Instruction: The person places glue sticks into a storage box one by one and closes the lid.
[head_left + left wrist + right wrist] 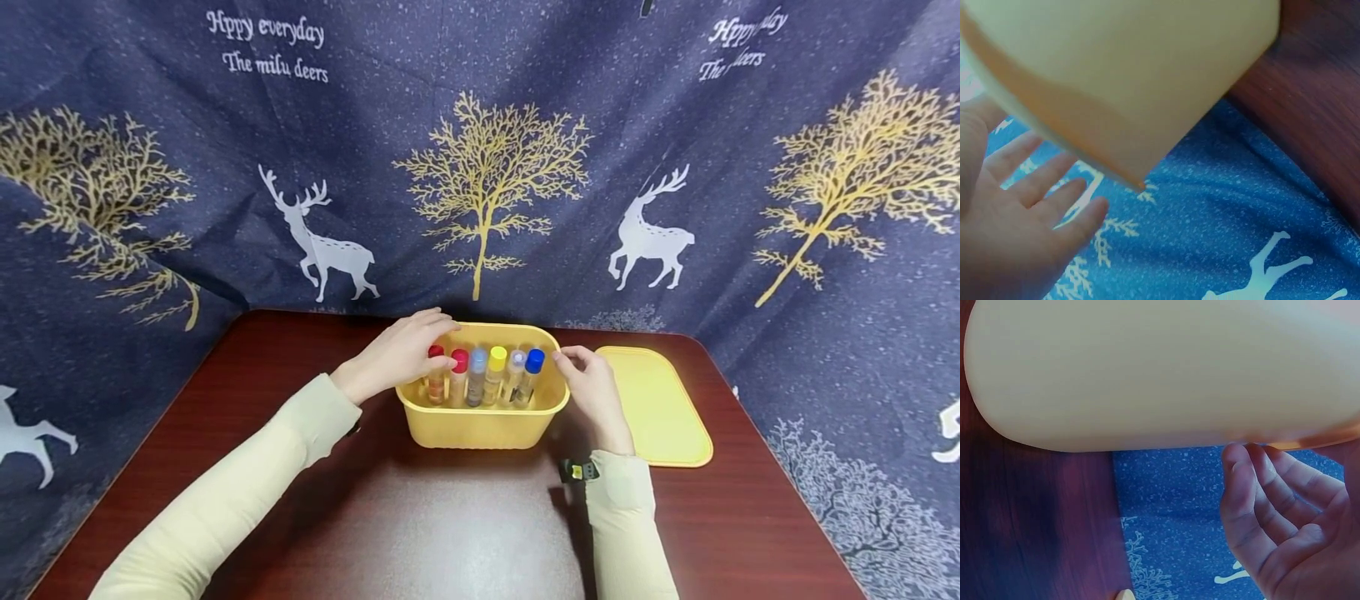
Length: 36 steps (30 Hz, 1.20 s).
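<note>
A yellow plastic bin (480, 427) stands on the table with several clear, slim bottles upright inside. Their caps are red (459, 360), light blue, yellow (497, 358), pale lilac and dark blue (534, 360). My left hand (401, 350) is over the bin's left end, its thumb close to the red caps; whether it touches one I cannot tell. In the left wrist view, the other fingers (1060, 187) spread loosely outside the rim. At the right end, my right hand (592, 387) holds the rim, with curled fingers (1241, 494) against the outer wall.
A flat yellow lid (652, 408) lies on the table to the right of the bin, beside my right hand. The dark red-brown wooden table (450, 525) ends at a blue cloth (480, 167) printed with deer and trees.
</note>
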Available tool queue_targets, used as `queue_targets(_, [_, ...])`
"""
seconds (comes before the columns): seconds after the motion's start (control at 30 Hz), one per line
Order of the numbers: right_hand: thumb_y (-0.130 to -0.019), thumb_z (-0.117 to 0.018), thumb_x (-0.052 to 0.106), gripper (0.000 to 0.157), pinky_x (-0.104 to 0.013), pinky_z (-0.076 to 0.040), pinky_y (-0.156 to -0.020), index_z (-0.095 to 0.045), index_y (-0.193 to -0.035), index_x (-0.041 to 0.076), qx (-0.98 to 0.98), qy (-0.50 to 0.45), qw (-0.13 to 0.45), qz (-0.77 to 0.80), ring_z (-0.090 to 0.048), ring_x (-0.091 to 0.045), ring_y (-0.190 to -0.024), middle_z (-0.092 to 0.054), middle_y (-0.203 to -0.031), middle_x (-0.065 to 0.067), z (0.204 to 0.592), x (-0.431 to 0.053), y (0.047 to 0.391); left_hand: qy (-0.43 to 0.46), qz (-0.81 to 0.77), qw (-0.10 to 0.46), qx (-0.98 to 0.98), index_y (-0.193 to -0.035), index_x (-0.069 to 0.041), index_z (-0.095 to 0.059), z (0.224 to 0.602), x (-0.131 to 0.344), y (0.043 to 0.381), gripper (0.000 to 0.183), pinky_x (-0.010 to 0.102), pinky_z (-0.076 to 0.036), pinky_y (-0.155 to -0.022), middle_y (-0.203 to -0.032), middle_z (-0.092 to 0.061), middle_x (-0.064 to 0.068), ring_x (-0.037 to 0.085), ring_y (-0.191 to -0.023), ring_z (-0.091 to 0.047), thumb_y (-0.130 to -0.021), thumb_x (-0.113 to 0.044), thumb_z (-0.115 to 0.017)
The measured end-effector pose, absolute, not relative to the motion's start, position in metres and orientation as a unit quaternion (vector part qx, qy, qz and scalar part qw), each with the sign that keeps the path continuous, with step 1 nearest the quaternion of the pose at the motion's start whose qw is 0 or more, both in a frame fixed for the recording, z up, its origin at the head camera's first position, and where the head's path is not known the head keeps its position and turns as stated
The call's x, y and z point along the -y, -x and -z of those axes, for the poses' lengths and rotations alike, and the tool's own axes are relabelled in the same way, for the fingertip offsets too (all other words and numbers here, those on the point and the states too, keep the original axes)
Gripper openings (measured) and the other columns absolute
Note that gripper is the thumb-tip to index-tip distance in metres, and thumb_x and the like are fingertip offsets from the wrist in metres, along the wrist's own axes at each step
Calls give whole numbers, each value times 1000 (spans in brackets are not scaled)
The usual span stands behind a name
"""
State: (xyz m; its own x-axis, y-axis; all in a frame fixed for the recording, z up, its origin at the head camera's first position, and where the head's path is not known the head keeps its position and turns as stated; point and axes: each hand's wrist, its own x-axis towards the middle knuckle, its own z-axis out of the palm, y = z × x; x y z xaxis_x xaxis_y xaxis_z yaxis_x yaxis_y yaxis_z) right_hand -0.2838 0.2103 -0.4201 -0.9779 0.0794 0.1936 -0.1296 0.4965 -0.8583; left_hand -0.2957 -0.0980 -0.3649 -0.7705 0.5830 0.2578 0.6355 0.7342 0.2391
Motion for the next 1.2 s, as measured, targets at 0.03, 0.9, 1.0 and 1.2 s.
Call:
queue_targets(0.03, [-97, -62, 28, 30, -39, -49, -82, -68, -109, 1, 859, -15, 103, -501, -64, -29, -92, -69, -103, -19, 420, -211, 284, 324, 162, 85, 928, -134, -5, -58, 364, 99, 295, 56, 50, -32, -108, -139, -52, 18, 35, -135, -39, -89, -34, -73])
queue_targets(0.9, [-98, -61, 28, 32, -38, -49, -82, -67, -111, 0, 852, -12, 93, -514, -63, -36, -95, -67, -103, -22, 420, -211, 284, 109, 318, 90, 937, -139, 0, -49, 398, 129, 272, 56, 58, -37, -99, -137, -51, 21, 41, -124, -48, -97, -35, -58])
queue_targets(1.0, [-98, -61, 28, 32, -38, -49, -81, -67, -111, 0, 853, -12, 94, -513, -63, -36, -95, -68, -101, -20, 420, -211, 285, 97, 329, 104, 933, -135, 0, -54, 399, 129, 270, 51, 57, -42, -95, -131, -57, 21, 40, -117, -54, -96, -33, -59])
queue_targets(1.2, [-98, -61, 29, 32, -38, -50, -81, -68, -111, 1, 855, -11, 95, -511, -63, -37, -95, -69, -99, -16, 421, -211, 283, 85, 376, 114, 916, -120, -2, -63, 405, 130, 268, 37, 46, -48, -80, -101, -69, 12, 28, -91, -64, -95, -30, -62])
